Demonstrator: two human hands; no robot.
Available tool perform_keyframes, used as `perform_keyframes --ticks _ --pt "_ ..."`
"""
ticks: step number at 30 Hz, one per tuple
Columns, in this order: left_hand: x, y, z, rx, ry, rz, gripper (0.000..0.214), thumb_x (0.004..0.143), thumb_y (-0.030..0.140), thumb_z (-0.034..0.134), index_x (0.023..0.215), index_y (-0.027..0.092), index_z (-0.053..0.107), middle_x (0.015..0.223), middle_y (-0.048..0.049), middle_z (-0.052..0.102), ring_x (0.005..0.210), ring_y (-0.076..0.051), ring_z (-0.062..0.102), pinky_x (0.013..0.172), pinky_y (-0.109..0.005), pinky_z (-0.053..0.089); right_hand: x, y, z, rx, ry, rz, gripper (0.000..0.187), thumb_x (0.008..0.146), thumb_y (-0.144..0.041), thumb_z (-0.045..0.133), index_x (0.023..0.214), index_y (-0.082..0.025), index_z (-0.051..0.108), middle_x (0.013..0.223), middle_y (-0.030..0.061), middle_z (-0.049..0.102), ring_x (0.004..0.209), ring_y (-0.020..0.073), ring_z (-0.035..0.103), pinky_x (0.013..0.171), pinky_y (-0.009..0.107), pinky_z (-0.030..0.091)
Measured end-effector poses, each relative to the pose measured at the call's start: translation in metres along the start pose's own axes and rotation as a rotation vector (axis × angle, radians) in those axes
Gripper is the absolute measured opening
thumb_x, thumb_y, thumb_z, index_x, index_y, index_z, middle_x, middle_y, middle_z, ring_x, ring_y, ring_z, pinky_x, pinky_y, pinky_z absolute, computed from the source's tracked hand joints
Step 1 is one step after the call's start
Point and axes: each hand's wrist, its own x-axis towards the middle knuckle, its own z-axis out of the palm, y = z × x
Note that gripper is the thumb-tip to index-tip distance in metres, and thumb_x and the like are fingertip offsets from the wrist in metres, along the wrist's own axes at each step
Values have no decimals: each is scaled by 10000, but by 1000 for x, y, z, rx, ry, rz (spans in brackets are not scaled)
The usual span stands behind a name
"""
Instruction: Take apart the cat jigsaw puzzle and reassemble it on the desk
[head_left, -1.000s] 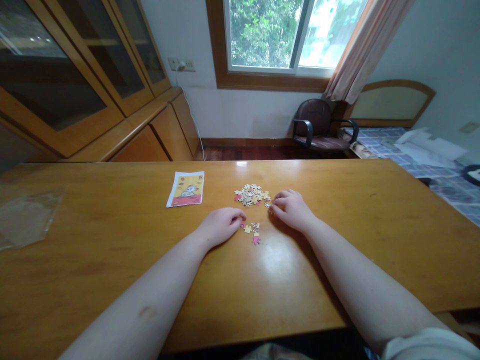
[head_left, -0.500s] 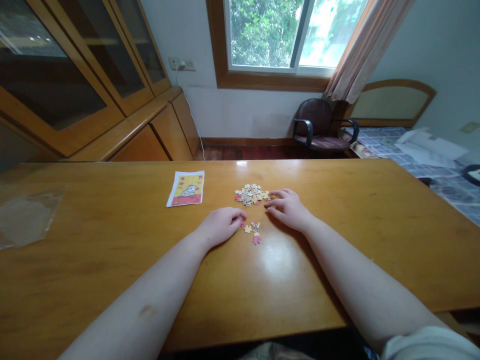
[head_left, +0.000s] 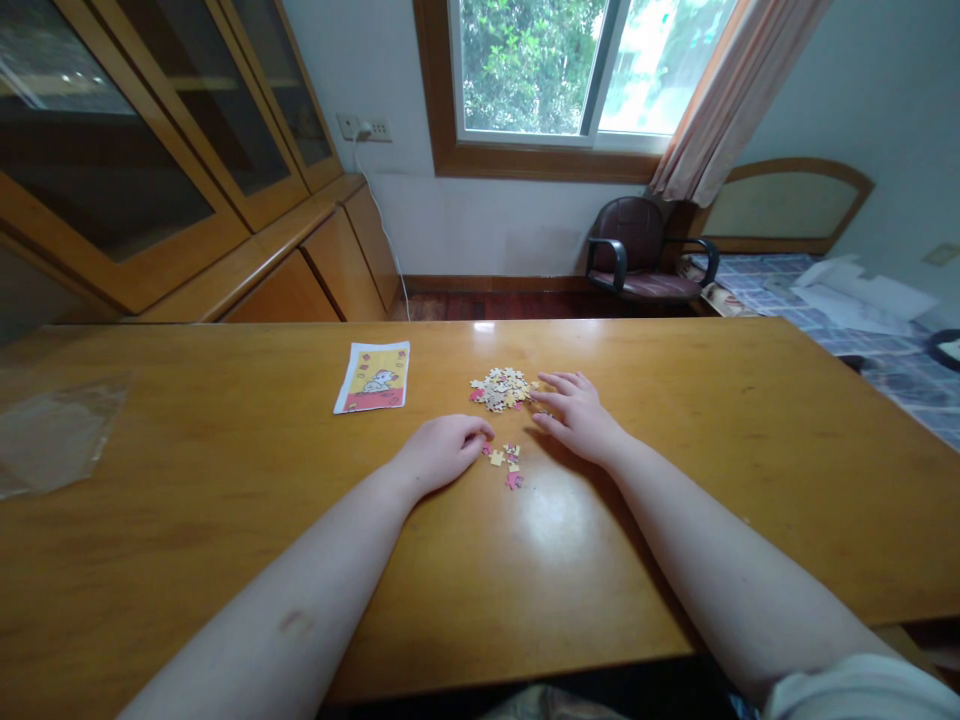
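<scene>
A heap of small jigsaw puzzle pieces (head_left: 500, 389) lies on the wooden table (head_left: 225, 560), with several loose pieces (head_left: 506, 465) just below it. My right hand (head_left: 576, 416) rests beside the heap's right edge, fingers spread and holding nothing. My left hand (head_left: 442, 450) lies curled just left of the loose pieces, with no piece showing in its fingers. Further left, a printed cartoon picture card (head_left: 373, 377) lies flat on the table.
A clear plastic bag (head_left: 56, 435) lies at the table's left end. A glass-fronted wooden cabinet (head_left: 127, 130) stands behind the table at left. A dark office chair (head_left: 637, 250) and a bed with loose papers (head_left: 862, 300) are beyond it at right.
My right hand has drawn back from the heap's edge, and its pinched fingers have spread apart. My left hand and the puzzle pieces look unchanged.
</scene>
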Motion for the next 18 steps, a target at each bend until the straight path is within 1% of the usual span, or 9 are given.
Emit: perform_keyframes --ticks 1,3,7,9,11,13,16,18 --pt "0 0 0 -1 -1 -1 317 882 314 440 1015 247 719 1035 -18 741 955 -214 669 858 -315 508 0 0 0 -30 5 36 340 901 -419 576 1183 -267 689 1433 109 503 1314 324 406 1104 607 227" --pt "0 0 0 2 -6 -2 314 884 312 441 1014 249 720 1037 -16 741 953 -214 670 855 -314 509 0 0 1 -53 -20 56 315 904 -422 572 1142 -272 712 1442 104 495 1338 337 379 1107 619 211" --pt "0 0 1 10 -7 4 310 885 300 438 1013 252 716 1032 -10 741 957 -214 670 847 -314 506 -1 -2 1 6 -57 -17 235 908 -409 573 1027 -315 751 1374 49 567 1323 310 406 1117 608 204" --pt "0 -1 1 9 -5 9 309 886 297 435 1012 253 714 1030 -8 741 955 -212 671 843 -315 504 -1 -2 1 7 -42 -13 263 906 -417 575 1083 -304 733 1394 59 549 1324 307 407 1121 600 208" --pt "0 -2 1 7 -4 10 308 886 297 435 1011 255 713 1032 -5 740 952 -212 671 838 -317 503 -1 -2 1 -30 -30 26 342 902 -433 577 1179 -269 693 1445 98 494 1343 328 382 1119 605 208" --pt "0 -2 1 5 -6 7 307 886 301 437 1010 256 714 1034 -4 740 950 -213 671 836 -317 503 0 -1 2 -61 -42 49 377 904 -442 572 1219 -262 672 1465 114 468 1354 345 364 1112 617 207" --pt "0 -2 1 8 -7 3 310 885 309 439 1012 252 716 1034 -11 740 952 -214 670 839 -311 504 -1 0 4 -55 -63 16 307 918 -436 553 1155 -313 704 1425 70 520 1344 330 379 1111 624 196" --pt "0 -1 1 10 -7 3 312 886 311 438 1015 253 716 1036 -12 740 955 -215 669 841 -312 505 -1 0 3 -36 -59 -20 275 915 -429 560 1112 -327 722 1391 42 556 1328 322 397 1114 624 188"
